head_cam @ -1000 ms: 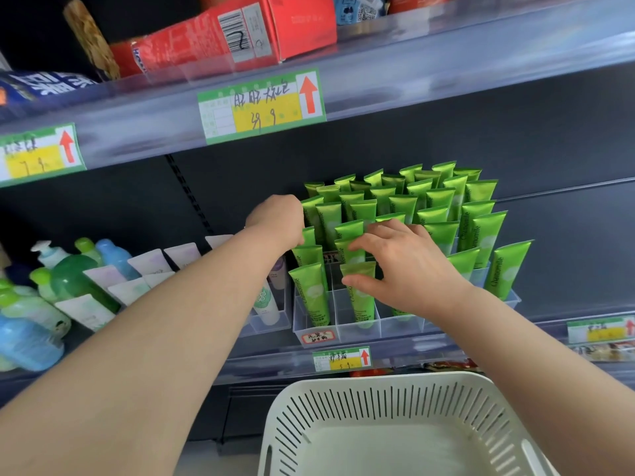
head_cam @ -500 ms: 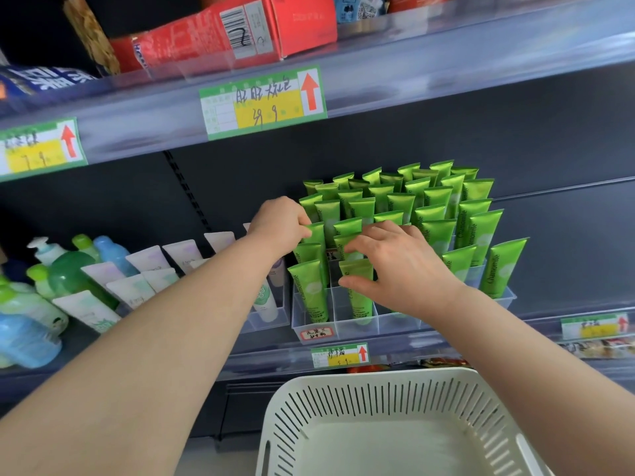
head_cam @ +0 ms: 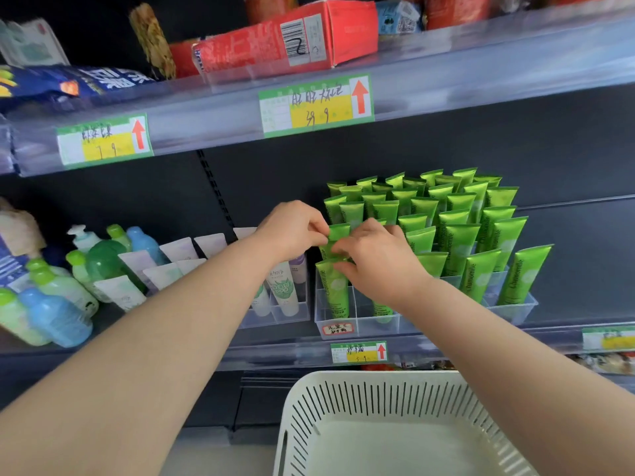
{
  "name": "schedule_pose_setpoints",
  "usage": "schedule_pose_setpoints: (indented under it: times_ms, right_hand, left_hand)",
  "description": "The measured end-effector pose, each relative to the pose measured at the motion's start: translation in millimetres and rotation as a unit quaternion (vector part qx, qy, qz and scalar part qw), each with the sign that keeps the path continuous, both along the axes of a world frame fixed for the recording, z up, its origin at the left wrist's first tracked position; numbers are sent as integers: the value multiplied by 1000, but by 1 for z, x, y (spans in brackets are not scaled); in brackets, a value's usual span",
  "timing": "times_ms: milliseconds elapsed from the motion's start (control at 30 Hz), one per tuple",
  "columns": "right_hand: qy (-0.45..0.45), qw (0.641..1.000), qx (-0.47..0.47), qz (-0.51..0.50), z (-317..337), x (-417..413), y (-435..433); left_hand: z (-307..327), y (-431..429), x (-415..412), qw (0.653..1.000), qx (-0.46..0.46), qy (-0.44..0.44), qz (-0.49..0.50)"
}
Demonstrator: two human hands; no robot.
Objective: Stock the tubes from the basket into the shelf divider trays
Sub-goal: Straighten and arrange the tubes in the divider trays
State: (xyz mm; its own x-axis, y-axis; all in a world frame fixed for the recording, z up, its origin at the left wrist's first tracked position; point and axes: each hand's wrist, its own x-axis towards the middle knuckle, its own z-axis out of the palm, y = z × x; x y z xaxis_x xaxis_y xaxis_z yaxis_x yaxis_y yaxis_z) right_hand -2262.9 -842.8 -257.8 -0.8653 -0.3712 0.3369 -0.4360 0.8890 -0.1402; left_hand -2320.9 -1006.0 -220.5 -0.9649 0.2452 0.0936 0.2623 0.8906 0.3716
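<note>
basket (head_cam: 343, 407) — cut off at bottom edge | front tube (head_cam: 382, 309) (mostly behind right hand (head_cam: 378, 266))

The green tubes (head_cam: 457, 214) stand packed tight in the clear divider tray (head_cam: 515, 309); the left hand (head_cam: 292, 228) and right hand (head_cam: 378, 259) crowd its front-left corner. Open room runs above the tube tops up to the upper shelf (head_cam: 481, 80) and right of the tray. The white tubes (head_cam: 285, 286) flank its left; a white basket (head_cam: 343, 400) sits below.

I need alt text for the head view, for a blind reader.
The left hand and right hand pinch the tops of green tubes at the front left of a clear divider tray on a shop shelf. Below stands a white slotted basket; its visible part holds no tubes.
</note>
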Motion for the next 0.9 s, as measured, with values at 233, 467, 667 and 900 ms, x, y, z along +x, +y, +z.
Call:
schedule_pose_setpoints:
  times_ms: [233, 467, 667, 900]
  right_hand:
    - [4, 1000, 17, -20, -1, -4, 1]
    - [-1, 999, 35, -12, 0, 2, 4]
    - [-8, 999, 31, -3, 6, 7, 4]
    - [78, 997, -17, -7, 10, 22, 18]
  left_hand:
    - [-9, 3, 3, 1000, -24, 15, -11]
    - [-12, 10, 9, 1000, -5, 28, -5]
    - [-13, 3, 10, 999, 33, 7, 29]
    - [-8, -2, 17, 998, 46, 18, 32]
